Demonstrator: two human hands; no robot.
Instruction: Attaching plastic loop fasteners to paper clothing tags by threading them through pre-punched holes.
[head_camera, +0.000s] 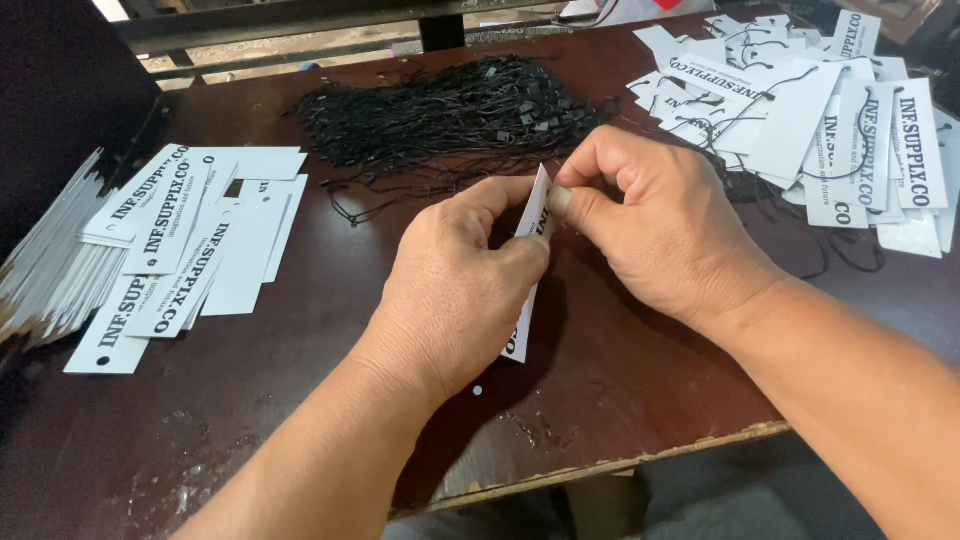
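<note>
Left hand (455, 290) nearest the camera, curled, thumb and forefinger pinching a white rectangular card tag with black print (527, 275). The tag stands on edge between the two hands, long axis running from near edge of table toward far, lower end showing under the left palm. Right hand (650, 225) just beyond and to the right, fingertips pressed together at the tag's upper end, touching it; whether a string is in that pinch, cannot tell. Both hands meet at that top corner, over the dark brown worn wooden table (620, 390). Left, a fanned stack of plain white tags (190, 250). Far centre, a heap of black string loops (450, 115). Far right, a pile of strung tags (820, 110).
</note>
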